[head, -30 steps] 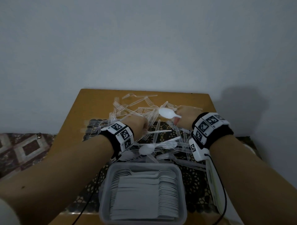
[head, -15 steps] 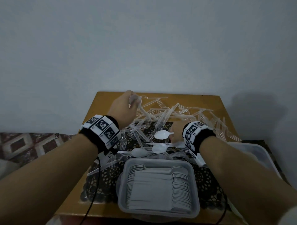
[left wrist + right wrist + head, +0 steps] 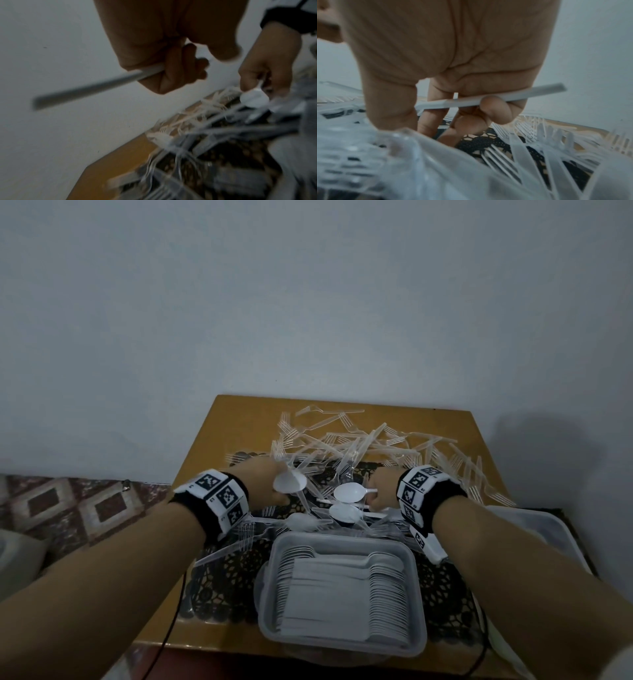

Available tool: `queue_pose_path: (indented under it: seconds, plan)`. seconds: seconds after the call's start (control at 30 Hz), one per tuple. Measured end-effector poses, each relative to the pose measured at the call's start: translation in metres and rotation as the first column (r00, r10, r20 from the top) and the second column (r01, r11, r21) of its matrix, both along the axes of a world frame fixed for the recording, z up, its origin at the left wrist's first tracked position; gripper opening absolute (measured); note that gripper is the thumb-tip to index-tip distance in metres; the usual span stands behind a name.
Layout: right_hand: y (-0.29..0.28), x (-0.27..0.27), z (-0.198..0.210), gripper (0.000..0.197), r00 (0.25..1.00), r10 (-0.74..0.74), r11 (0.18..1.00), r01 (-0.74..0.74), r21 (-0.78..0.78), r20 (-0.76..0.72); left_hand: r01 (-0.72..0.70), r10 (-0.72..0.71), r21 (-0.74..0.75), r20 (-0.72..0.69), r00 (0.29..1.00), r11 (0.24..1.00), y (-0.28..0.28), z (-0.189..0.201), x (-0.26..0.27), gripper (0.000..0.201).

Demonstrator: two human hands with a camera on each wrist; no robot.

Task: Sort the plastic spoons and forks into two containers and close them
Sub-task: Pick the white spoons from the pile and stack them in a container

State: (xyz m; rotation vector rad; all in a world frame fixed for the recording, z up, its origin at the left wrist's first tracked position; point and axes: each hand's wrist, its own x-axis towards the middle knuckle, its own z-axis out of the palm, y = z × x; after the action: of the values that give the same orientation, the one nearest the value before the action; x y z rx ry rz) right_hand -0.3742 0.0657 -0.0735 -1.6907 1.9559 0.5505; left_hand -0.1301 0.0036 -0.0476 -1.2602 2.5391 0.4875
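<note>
We see a wooden table [image 3: 219, 433] against a pale wall [image 3: 308, 296], with a dark lace mat [image 3: 233, 580] spread over it; on the mat, at the near edge, sits a grey container [image 3: 416, 604] packed with rows of white spoons laid side by side; a second, translucent container [image 3: 534, 529] shows at the right edge, its contents too dim for us to tell; a heap of clear forks [image 3: 359, 446] lies tangled across the far half of the table, with two loose white spoons [image 3: 344, 512] just beyond the grey container.

Our left hand [image 3: 263, 484] is curled round the handle of a white spoon [image 3: 290, 483], bowl pointing toward the centre; the left wrist view shows the handle jutting from the closed fingers [image 3: 178, 70]. Our right hand [image 3: 382, 487] grips another spoon [image 3: 352, 493] by its handle, thumb and fingers pinching it; both hands hover over the pile, just beyond the grey container.

Half a second ago the left hand reached the far edge of the heap; now it has drawn back nearer us, level with the right, which has barely shifted.
</note>
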Motion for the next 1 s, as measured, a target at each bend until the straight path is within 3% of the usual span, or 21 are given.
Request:
queue_pose_path:
  seconds: [0.13, 0.57, 0.83, 0.93, 1.0]
  plan:
    - [0.002, 0.001, 0.006, 0.022, 1.000, 0.016, 1.000, -0.016, -0.004, -0.015, 0.025, -0.027, 0.034, 0.055, 0.998, 0.999, 0.002, -0.018, 0.008, 0.030]
    - [0.003, -0.023, 0.063, 0.017, 0.979, 0.102, 0.989, -0.119, -0.089, -0.178, 0.046, -0.048, 0.044, 0.046, 0.998, 0.998, 0.000, -0.038, 0.007, 0.027]
    - [0.016, -0.050, 0.079, 0.027, 0.988, -0.099, 0.955, 0.127, -0.266, 0.116, 0.118, -0.122, 0.048, 0.107, 0.987, 0.992, 0.000, -0.036, -0.001, 0.024]
    - [0.019, -0.047, 0.069, 0.043, 0.977, -0.146, 0.942, 0.185, -0.279, 0.154, 0.132, -0.133, 0.020, 0.135, 0.982, 0.991, 0.000, -0.032, -0.003, 0.022]
    - [0.019, -0.042, 0.059, 0.042, 0.979, -0.140, 0.946, 0.176, -0.271, 0.148, 0.139, -0.137, 0.004, 0.185, 0.973, 0.990, 0.001, -0.032, -0.002, 0.024]
